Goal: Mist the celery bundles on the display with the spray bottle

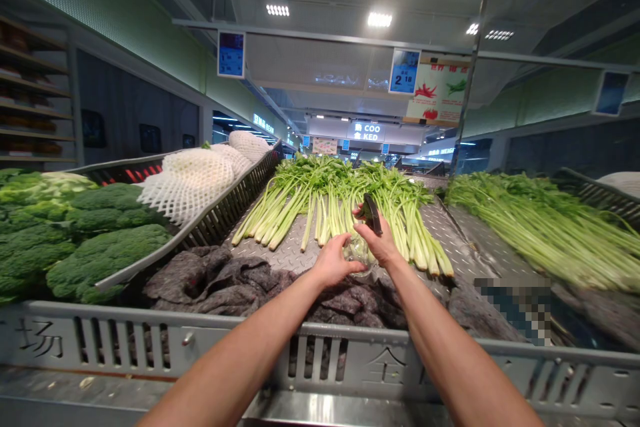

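Observation:
My left hand is curled around the side of a clear, see-through bottle, over the celery. Just above it, my right hand grips a dark curved piece that looks like the bottle's black spray head. Whether the two parts are joined cannot be made out, as fingers cover the place between them. Behind both hands, bunches of celery lie side by side on a textured metal shelf, stalk ends toward me. Below the hands is a crumpled dark grey cloth.
Broccoli heads fill the left side. White foam-netted produce sits behind them, beside a black slatted divider. A grey slatted crate wall runs across the front. On the right, a mirror reflects the celery. Price signs hang overhead.

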The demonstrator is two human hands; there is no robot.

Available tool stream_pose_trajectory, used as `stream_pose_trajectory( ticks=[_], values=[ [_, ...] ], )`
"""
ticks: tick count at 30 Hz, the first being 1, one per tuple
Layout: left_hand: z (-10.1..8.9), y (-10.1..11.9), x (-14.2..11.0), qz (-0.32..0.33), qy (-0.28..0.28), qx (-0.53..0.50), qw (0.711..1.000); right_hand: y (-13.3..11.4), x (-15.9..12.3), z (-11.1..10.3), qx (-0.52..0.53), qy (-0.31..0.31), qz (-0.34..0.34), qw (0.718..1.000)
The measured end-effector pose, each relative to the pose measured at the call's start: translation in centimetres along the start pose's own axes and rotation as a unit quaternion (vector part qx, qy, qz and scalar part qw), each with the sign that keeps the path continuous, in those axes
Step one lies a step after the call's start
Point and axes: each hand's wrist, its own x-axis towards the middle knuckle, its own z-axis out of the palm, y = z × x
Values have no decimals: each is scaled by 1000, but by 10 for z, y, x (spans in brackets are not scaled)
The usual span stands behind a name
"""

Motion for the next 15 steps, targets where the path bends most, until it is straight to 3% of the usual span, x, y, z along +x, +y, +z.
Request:
stream_pose_trajectory(
  ticks=[8, 15],
  values=[
    [4, -2, 1, 8, -1, -30, 1000, 2, 2, -1, -35, 93, 4, 995],
    [3, -1, 0, 5, -5, -36, 999, -1, 1, -1, -47, 101, 5, 994]
  ],
)
